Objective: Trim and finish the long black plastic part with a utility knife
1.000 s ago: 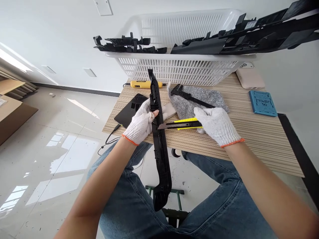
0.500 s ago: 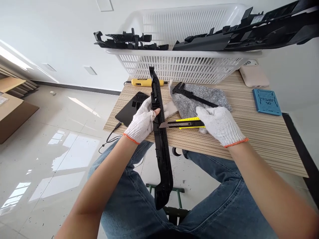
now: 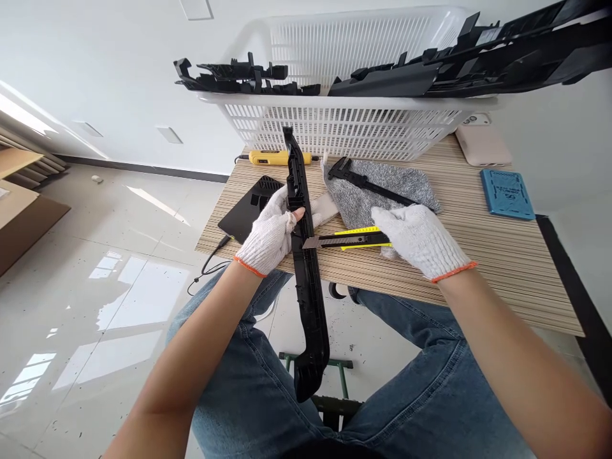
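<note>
My left hand (image 3: 271,231), in a white knit glove with the thumb tip bare, is closed around the upper part of a long black plastic trim piece (image 3: 310,293). The piece slants down past the table edge, its wide curved end low between my knees. In my gloved right hand (image 3: 412,234) is a yellow and black utility knife (image 3: 356,238). Its extended blade points left and lies against or just over the trim piece, below my left thumb; I cannot tell whether it touches. Behind the knife a black caliper (image 3: 370,185) rests on a grey cloth (image 3: 354,203).
A white plastic basket (image 3: 349,127) full of black plastic parts (image 3: 382,81) stands at the back of the table (image 3: 482,255). Left of the cloth lie a yellow corded tool (image 3: 268,157) and a black flat device (image 3: 246,213). A phone (image 3: 482,143) and a blue box (image 3: 507,193) sit right.
The whole view has shifted slightly. Both hands keep their holds, and the knife blade stays at nearly the same spot on the trim piece.
</note>
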Motion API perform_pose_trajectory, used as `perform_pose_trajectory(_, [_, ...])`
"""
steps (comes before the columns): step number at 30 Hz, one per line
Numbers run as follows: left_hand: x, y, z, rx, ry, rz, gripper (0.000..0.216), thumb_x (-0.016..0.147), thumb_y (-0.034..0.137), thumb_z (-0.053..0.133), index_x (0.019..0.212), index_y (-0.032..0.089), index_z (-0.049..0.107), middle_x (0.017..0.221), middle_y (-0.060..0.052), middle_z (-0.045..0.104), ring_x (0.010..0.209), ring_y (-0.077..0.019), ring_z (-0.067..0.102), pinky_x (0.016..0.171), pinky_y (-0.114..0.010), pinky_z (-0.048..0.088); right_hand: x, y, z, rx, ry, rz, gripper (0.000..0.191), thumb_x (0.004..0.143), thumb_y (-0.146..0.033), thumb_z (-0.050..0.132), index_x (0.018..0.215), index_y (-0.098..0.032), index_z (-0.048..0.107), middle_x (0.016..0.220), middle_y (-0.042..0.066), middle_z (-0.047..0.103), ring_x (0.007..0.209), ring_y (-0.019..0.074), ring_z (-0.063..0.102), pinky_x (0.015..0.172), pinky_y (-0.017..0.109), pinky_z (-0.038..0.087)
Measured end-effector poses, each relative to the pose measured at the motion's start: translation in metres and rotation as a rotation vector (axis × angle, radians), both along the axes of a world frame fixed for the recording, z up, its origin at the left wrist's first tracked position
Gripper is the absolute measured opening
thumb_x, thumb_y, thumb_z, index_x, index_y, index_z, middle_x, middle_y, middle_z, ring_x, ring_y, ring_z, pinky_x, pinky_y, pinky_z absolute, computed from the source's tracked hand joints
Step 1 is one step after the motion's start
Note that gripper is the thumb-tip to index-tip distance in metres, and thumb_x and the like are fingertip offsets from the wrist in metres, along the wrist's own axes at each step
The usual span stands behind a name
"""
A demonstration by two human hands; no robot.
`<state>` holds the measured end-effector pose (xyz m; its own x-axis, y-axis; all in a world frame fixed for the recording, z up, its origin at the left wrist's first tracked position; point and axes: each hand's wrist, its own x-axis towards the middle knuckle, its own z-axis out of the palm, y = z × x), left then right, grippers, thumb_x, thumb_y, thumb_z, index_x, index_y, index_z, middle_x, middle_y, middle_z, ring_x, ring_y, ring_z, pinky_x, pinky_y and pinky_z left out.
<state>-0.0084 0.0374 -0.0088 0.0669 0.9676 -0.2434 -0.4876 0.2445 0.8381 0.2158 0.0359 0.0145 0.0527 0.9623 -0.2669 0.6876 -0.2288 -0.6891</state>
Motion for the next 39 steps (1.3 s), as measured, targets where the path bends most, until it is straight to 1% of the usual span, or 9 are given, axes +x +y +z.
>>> perform_pose_trajectory(5, [-0.001, 0.001, -0.004, 0.035, 0.007, -0.01, 0.05, 0.074, 0.006, 0.075, 0.119, 0.022, 0.062, 0.119, -0.004, 0.068, 0.119, -0.0235, 0.068, 0.112, -0.048, 0.054, -0.001, 0.0, 0.004, -0.069, -0.021, 0.01, 0.048, 0.095, -0.042, 0.054, 0.051, -0.024, 0.041, 0.04, 0.001, 0.044, 0.038, 0.0187, 0.059, 0.041, 0.029, 0.032])
perform_pose_trajectory(8, [-0.001, 0.002, -0.006, 0.04, -0.005, -0.009, 0.047, 0.075, 0.007, 0.074, 0.118, 0.022, 0.062, 0.116, -0.004, 0.069, 0.121, -0.0244, 0.067, 0.114, -0.048, 0.052, -0.002, 0.0, 0.007, -0.103, -0.029, 0.008, 0.047, 0.095, -0.041, 0.053, 0.053, -0.024, 0.04, 0.041, 0.0, 0.043, 0.04, 0.0187, 0.061, 0.042, 0.028, 0.031])
perform_pose_trajectory(10, [-0.001, 0.002, -0.007, 0.044, -0.003, -0.006, 0.045, 0.075, 0.007, 0.073, 0.117, 0.022, 0.062, 0.114, -0.004, 0.069, 0.123, -0.0256, 0.066, 0.115, -0.049, 0.051, -0.003, 0.0, 0.008, -0.107, -0.042, 0.004, 0.048, 0.095, -0.042, 0.053, 0.053, -0.024, 0.039, 0.04, 0.0, 0.043, 0.039, 0.0178, 0.06, 0.042, 0.028, 0.031])
perform_pose_trajectory(15, [-0.001, 0.003, -0.007, 0.037, 0.047, -0.007, 0.048, 0.075, 0.008, 0.074, 0.119, 0.023, 0.063, 0.118, -0.005, 0.069, 0.126, -0.0266, 0.065, 0.114, -0.048, 0.052, -0.004, -0.003, 0.011, -0.126, -0.091, 0.025, 0.045, 0.098, -0.044, 0.049, 0.058, -0.022, 0.051, 0.041, 0.003, 0.053, 0.033, 0.0147, 0.049, 0.041, 0.03, 0.03])
perform_pose_trajectory(18, [-0.002, 0.003, -0.007, 0.036, 0.045, 0.002, 0.047, 0.075, 0.007, 0.074, 0.118, 0.023, 0.063, 0.116, -0.005, 0.069, 0.123, -0.0253, 0.066, 0.113, -0.045, 0.053, -0.003, -0.004, 0.011, -0.136, -0.079, 0.026, 0.045, 0.098, -0.044, 0.048, 0.06, -0.022, 0.054, 0.042, 0.004, 0.054, 0.032, 0.0142, 0.047, 0.042, 0.03, 0.032])
perform_pose_trajectory(23, [-0.002, 0.004, -0.008, 0.034, 0.05, -0.006, 0.051, 0.074, 0.007, 0.075, 0.121, 0.023, 0.063, 0.116, -0.004, 0.069, 0.119, -0.0244, 0.068, 0.112, -0.046, 0.055, -0.001, -0.005, 0.008, -0.121, -0.071, 0.022, 0.046, 0.098, -0.044, 0.048, 0.058, -0.022, 0.052, 0.039, 0.003, 0.052, 0.033, 0.0144, 0.049, 0.043, 0.029, 0.034])
perform_pose_trajectory(28, [-0.001, 0.003, -0.005, 0.047, 0.051, -0.007, 0.058, 0.075, 0.009, 0.074, 0.128, 0.025, 0.061, 0.119, -0.004, 0.069, 0.122, -0.0255, 0.067, 0.11, -0.048, 0.056, 0.0, -0.006, 0.009, -0.127, -0.079, 0.019, 0.047, 0.098, -0.045, 0.048, 0.057, -0.022, 0.052, 0.041, 0.005, 0.056, 0.034, 0.0142, 0.047, 0.042, 0.029, 0.034])
perform_pose_trajectory(35, [0.002, 0.001, -0.001, 0.015, 0.066, 0.019, 0.05, 0.078, 0.006, 0.07, 0.125, 0.023, 0.063, 0.122, -0.005, 0.068, 0.12, -0.0244, 0.068, 0.11, -0.048, 0.056, -0.001, -0.009, 0.012, -0.117, -0.045, 0.027, 0.048, 0.097, -0.045, 0.05, 0.054, -0.025, 0.042, 0.039, 0.002, 0.048, 0.032, 0.015, 0.047, 0.043, 0.03, 0.033])
perform_pose_trajectory(39, [0.002, 0.001, 0.0, 0.016, 0.072, -0.003, 0.052, 0.079, 0.005, 0.068, 0.127, 0.023, 0.063, 0.116, -0.004, 0.07, 0.115, -0.0226, 0.07, 0.109, -0.046, 0.057, -0.001, -0.009, 0.011, -0.133, -0.032, 0.012, 0.048, 0.097, -0.044, 0.051, 0.054, -0.024, 0.043, 0.04, 0.001, 0.046, 0.032, 0.0153, 0.048, 0.041, 0.029, 0.032])
